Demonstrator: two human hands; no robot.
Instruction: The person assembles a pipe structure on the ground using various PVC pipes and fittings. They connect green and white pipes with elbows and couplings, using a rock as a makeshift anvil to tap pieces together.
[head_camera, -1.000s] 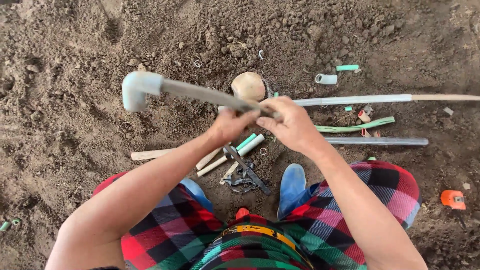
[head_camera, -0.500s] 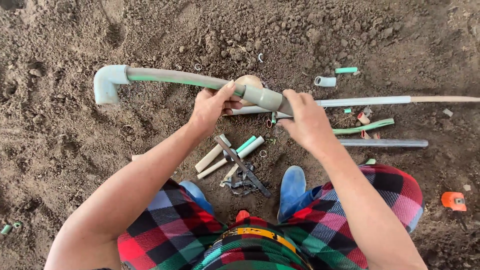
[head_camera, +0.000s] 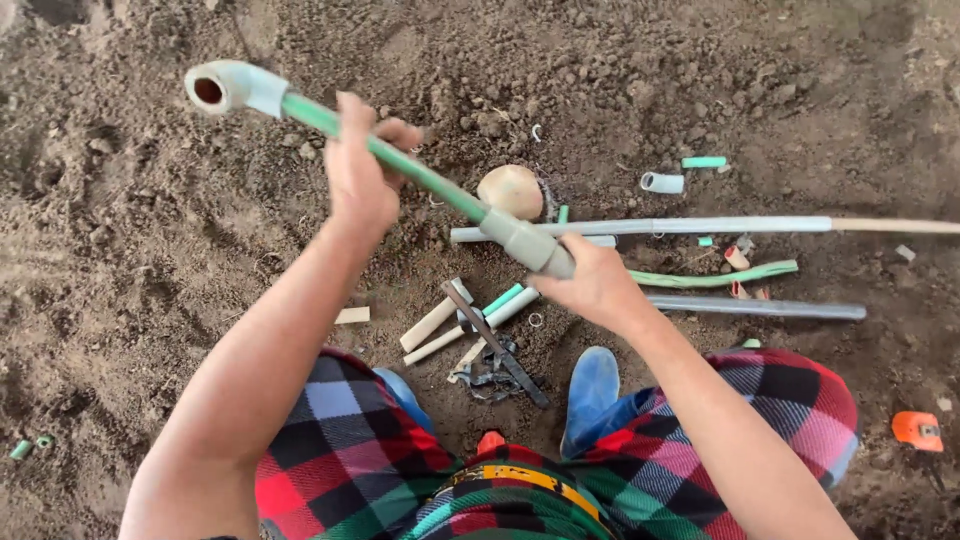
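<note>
I hold a green pipe (head_camera: 400, 165) above the soil, slanting from upper left to lower right. A grey elbow fitting (head_camera: 228, 87) caps its far end and a grey coupling (head_camera: 530, 243) sits on its near end. My left hand (head_camera: 362, 172) is wrapped around the green pipe partway along. My right hand (head_camera: 590, 282) grips the coupling end. Under my hands lie dark pipe cutters (head_camera: 497, 345) and short pipe offcuts (head_camera: 470, 315).
Long grey pipes (head_camera: 700, 226) and a bent green pipe (head_camera: 715, 277) lie on the dirt to the right, with a small grey fitting (head_camera: 662, 183). A round tan object (head_camera: 511, 190) sits behind the coupling. An orange tool (head_camera: 917, 430) lies far right. My blue shoe (head_camera: 592, 390) is below.
My left hand slid outward along the pipe towards the elbow end. The pipe tilted, its elbow end rising and swinging, and the right hand closed on the coupling end.
</note>
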